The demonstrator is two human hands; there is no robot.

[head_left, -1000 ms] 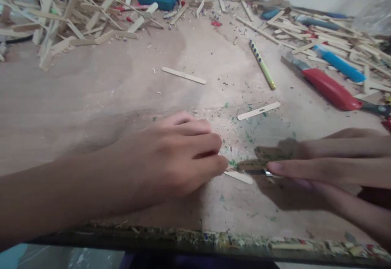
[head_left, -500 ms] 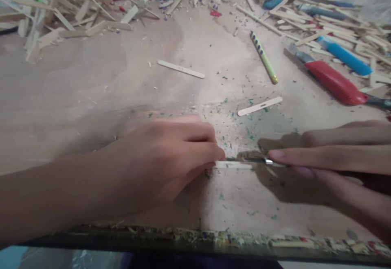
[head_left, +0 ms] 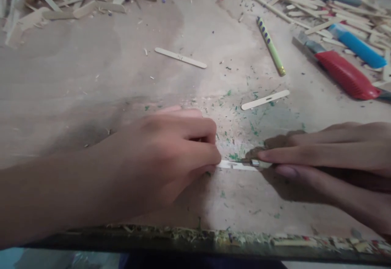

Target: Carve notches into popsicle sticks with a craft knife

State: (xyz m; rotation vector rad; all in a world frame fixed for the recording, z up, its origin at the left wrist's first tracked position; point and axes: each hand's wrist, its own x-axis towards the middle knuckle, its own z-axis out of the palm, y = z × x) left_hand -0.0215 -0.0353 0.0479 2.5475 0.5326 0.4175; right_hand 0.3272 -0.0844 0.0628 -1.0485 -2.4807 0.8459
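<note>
Red-handled knife (head_left: 346, 75), blue-handled knife (head_left: 359, 47), yellow pen (head_left: 271, 45) with purple dots.

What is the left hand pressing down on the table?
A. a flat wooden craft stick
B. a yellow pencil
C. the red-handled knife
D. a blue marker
A: the left hand pins one end of a pale wooden craft stick flat on the table, while the yellow pencil and the red-handled knife lie untouched farther back.
</note>
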